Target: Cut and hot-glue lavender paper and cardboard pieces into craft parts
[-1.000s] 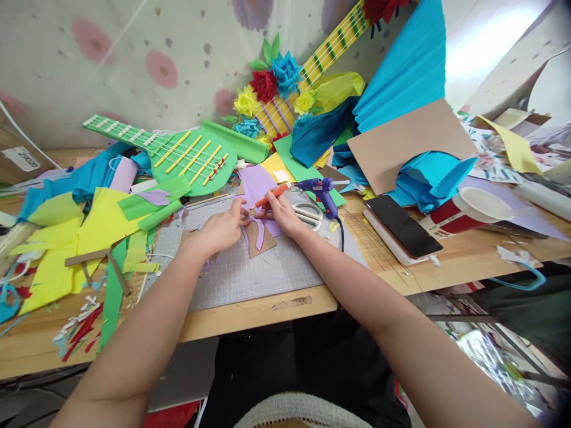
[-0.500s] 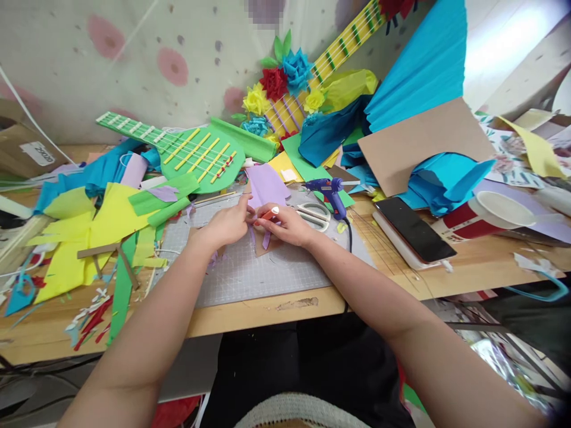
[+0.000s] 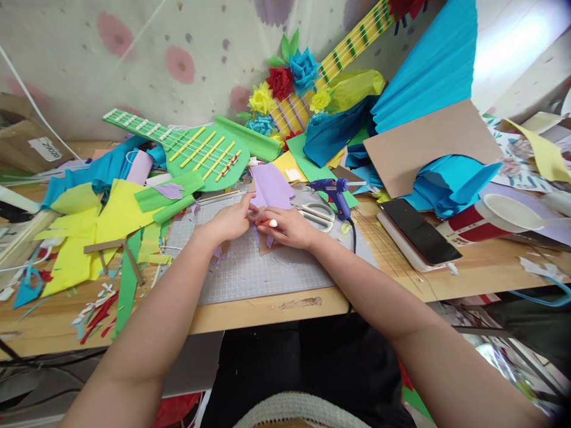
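Note:
On the grey cutting mat [image 3: 241, 285], my right hand [image 3: 288, 227] is closed around an orange cutter knife [image 3: 267, 223] with a white end; its blade is hidden. Under both hands lies purple crepe paper [image 3: 270, 185], over a piece of brown cardboard [image 3: 266, 247]. My left hand [image 3: 232, 221] rests on the paper at the left, index finger stretched forward and fingers apart, its tips close to my right fingers. Scissors [image 3: 319, 215] with pale handles lie just beyond my right hand, beside a blue glue gun [image 3: 334, 193].
A green paper guitar [image 3: 205, 154] lies behind the mat. Yellow crepe paper [image 3: 118, 208] and scraps cover the left side. To the right are a black phone [image 3: 419, 230] on a white box, a red-and-white cup [image 3: 486, 217] and a brown cardboard sheet [image 3: 432, 142].
My right hand has turned slightly over the knife, so less of its orange body shows. The whole view has shifted a little; my left hand stays on the paper.

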A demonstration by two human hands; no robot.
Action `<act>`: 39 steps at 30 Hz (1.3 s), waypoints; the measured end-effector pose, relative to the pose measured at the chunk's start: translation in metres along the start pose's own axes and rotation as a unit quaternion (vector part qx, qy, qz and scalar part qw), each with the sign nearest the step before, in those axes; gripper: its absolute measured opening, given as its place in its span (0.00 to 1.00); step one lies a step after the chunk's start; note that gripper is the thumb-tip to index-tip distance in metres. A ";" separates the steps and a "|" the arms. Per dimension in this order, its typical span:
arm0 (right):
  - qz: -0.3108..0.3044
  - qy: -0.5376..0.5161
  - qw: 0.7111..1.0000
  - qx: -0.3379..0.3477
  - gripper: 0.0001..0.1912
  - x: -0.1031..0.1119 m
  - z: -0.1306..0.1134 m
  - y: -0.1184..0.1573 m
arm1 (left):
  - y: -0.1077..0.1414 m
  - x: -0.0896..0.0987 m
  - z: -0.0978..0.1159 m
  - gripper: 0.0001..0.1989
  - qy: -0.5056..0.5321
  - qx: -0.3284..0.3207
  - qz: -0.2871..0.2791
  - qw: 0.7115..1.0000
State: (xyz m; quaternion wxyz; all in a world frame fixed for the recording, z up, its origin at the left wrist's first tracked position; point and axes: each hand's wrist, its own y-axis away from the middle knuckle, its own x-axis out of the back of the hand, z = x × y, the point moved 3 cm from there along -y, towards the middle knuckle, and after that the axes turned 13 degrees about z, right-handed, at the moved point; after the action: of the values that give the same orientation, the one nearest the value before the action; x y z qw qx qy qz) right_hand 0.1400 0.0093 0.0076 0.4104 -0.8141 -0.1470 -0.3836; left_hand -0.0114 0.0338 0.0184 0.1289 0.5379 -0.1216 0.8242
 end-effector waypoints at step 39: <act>0.088 -0.178 0.962 -0.186 0.15 -0.004 0.031 0.001 | 0.004 0.002 0.006 0.33 -0.041 0.005 -0.010 0.999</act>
State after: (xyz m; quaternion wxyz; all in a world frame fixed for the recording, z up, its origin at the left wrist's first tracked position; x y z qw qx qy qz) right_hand 0.1540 0.0333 -0.0076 0.2512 -0.9409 -0.0711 -0.2155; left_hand -0.0080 0.0285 0.0225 0.1294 0.5728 -0.1178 0.8008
